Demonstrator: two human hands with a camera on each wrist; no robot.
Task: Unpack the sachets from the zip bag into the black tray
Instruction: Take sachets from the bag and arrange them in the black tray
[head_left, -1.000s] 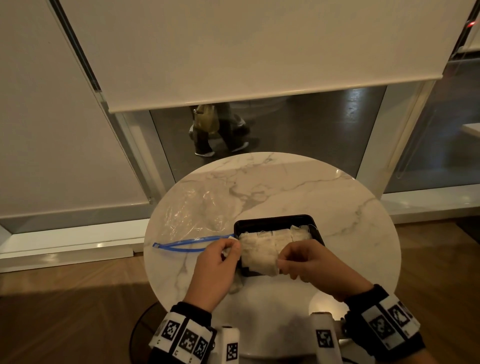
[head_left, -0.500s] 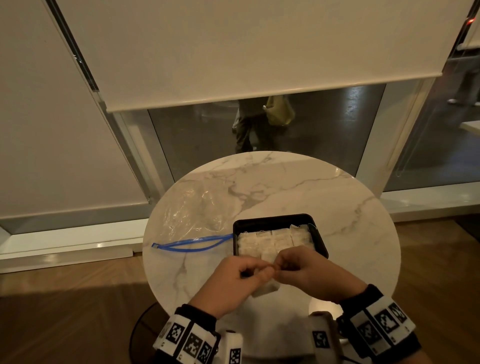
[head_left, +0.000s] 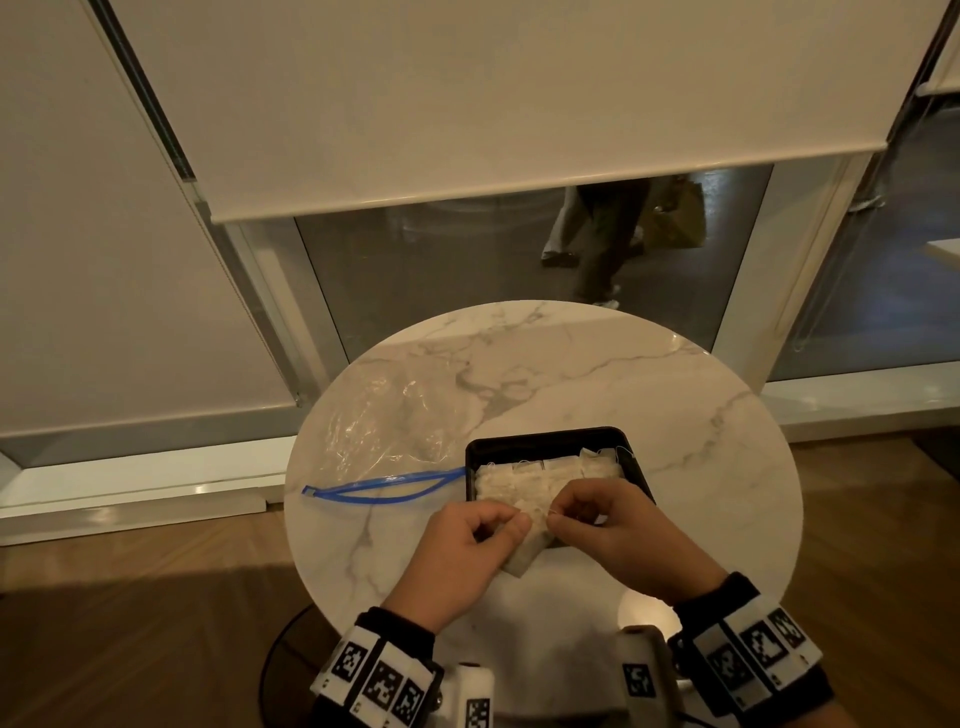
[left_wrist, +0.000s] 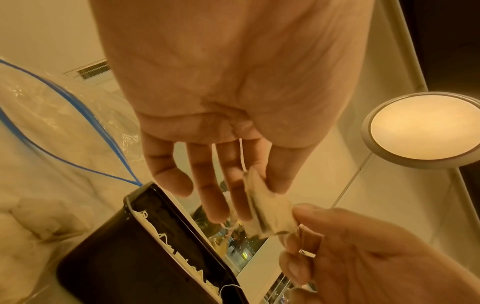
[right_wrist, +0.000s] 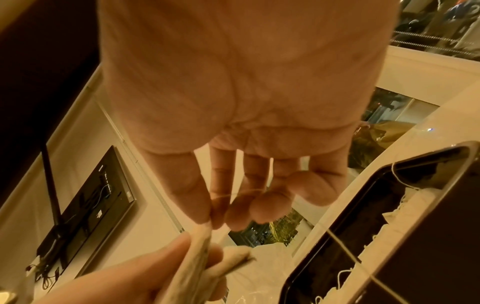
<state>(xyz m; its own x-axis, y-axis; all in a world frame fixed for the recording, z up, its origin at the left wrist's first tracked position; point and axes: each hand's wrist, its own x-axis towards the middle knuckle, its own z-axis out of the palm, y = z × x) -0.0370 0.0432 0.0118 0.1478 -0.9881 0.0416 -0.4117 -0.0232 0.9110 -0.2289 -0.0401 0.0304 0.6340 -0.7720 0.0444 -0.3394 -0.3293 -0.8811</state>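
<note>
A black tray sits on the round marble table, with several white sachets lined up inside. Left of it lies the clear zip bag, its blue zip gaping. Just in front of the tray, my left hand and right hand meet over one sachet. In the left wrist view my left hand pinches one end of the sachet. In the right wrist view my right hand pinches the other end, with a thin string trailing into the tray.
The table's front edge lies just below my wrists, with wooden floor around it. Behind the table is a glass wall under a lowered blind, and a person walks past outside. A round light shows in the left wrist view.
My hands came together from the tray's near edge toward me, now pinching a single sachet between them. The person outside walked to the right.
</note>
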